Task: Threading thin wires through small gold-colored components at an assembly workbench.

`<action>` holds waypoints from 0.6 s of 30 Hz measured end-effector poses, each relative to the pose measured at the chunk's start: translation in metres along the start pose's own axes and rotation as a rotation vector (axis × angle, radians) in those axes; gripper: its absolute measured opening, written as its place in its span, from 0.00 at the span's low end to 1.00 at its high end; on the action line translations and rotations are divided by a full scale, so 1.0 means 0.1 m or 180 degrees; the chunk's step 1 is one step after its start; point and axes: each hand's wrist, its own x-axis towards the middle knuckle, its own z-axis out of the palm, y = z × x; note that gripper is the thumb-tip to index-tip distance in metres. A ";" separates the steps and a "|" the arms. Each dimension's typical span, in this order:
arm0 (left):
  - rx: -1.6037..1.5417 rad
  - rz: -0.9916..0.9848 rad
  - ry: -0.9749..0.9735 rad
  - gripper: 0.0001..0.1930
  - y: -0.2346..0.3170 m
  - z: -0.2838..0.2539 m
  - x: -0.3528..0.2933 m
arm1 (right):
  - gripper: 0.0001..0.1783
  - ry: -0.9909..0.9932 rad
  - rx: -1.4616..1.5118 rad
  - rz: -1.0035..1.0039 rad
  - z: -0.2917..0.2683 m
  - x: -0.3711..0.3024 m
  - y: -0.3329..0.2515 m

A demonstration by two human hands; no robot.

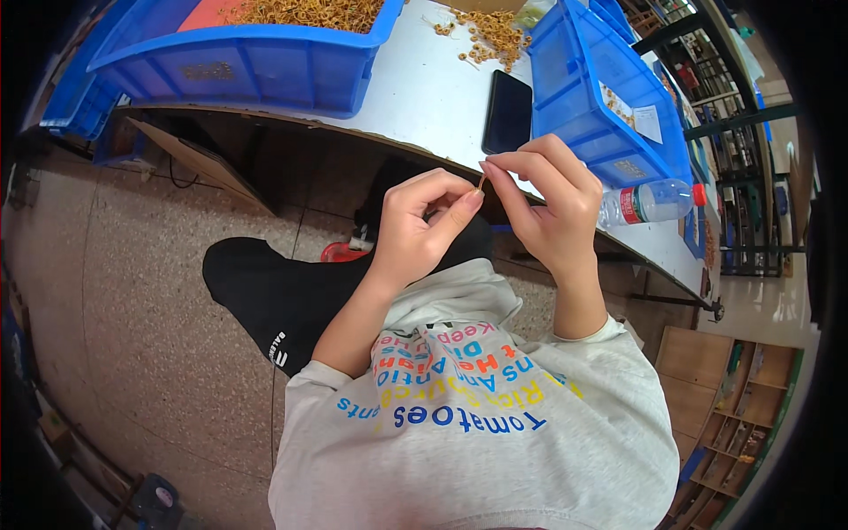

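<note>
Just off the front edge of the table, my two hands meet at the fingertips. My left hand [424, 221] pinches a tiny, thin brass-coloured part [480, 183] between thumb and forefinger. At the part's upper end, the thumb and forefinger of my right hand [558, 199] close together. Its exact shape is mostly hidden by the fingertips. Similar loose golden parts [495, 37], some ring-ended, lie in a heap on the white table [406, 84]. More golden parts [309, 12] fill the large blue bin [247, 75] at the left.
A black phone [508, 112] lies near the table edge, beyond my hands. Right of it stands another blue bin [583, 97] with papers and some golden parts. A clear bottle with a red cap [654, 201] lies by my right hand. Wooden shelving [738, 406] stands at the right.
</note>
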 end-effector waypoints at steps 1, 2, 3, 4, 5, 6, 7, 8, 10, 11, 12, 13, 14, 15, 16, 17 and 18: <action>0.0031 -0.0011 0.0024 0.03 0.00 0.00 0.00 | 0.06 -0.0003 -0.0067 -0.0054 0.00 0.00 0.00; 0.0061 -0.0023 0.0048 0.03 0.00 0.00 0.00 | 0.05 -0.0007 -0.0135 -0.0107 0.00 0.00 0.01; 0.0090 -0.0036 0.0071 0.03 0.00 0.00 0.00 | 0.05 -0.0012 -0.0203 -0.0159 0.00 0.00 0.01; 0.0119 -0.0049 0.0093 0.03 0.00 0.00 0.00 | 0.05 -0.0016 -0.0272 -0.0210 0.00 0.00 0.01; 0.0123 -0.0058 0.0088 0.03 0.00 0.00 0.00 | 0.05 -0.0016 -0.0268 -0.0199 0.00 0.00 0.01; 0.0275 -0.0057 0.0091 0.03 0.01 0.00 0.00 | 0.05 -0.0077 -0.0339 -0.0215 0.00 0.01 0.02; 0.0427 -0.0056 0.0093 0.03 0.02 0.00 0.00 | 0.05 -0.0137 -0.0409 -0.0231 -0.01 0.02 0.02; 0.0578 -0.0054 0.0093 0.03 0.03 0.00 0.00 | 0.05 -0.0198 -0.0480 -0.0247 -0.01 0.03 0.03; 0.0732 -0.0061 0.0078 0.03 0.04 0.01 0.01 | 0.05 -0.0256 -0.0552 -0.0246 0.00 0.04 0.04; 0.0813 -0.0043 0.0075 0.03 0.05 0.01 0.01 | 0.05 -0.0293 -0.0551 -0.0288 0.00 0.04 0.05; 0.0894 -0.0024 0.0072 0.03 0.05 0.02 0.01 | 0.05 -0.0329 -0.0551 -0.0331 0.00 0.05 0.06; 0.0976 -0.0003 0.0068 0.03 0.06 0.03 0.01 | 0.05 -0.0364 -0.0550 -0.0375 0.01 0.05 0.06; 0.1058 0.0019 0.0065 0.03 0.06 0.03 0.01 | 0.05 -0.0397 -0.0550 -0.0420 0.01 0.04 0.06; 0.1062 0.0025 0.0053 0.03 0.06 0.03 0.01 | 0.05 -0.0386 -0.0554 -0.0415 0.00 0.04 0.07; 0.1041 0.0011 0.0078 0.03 0.06 0.03 0.01 | 0.05 -0.0427 -0.0519 -0.0365 0.00 0.04 0.07; 0.1021 -0.0002 0.0104 0.03 0.05 0.03 0.01 | 0.05 -0.0468 -0.0482 -0.0317 0.00 0.03 0.07; 0.1002 -0.0016 0.0132 0.03 0.04 0.03 0.01 | 0.06 -0.0510 -0.0444 -0.0270 0.00 0.02 0.07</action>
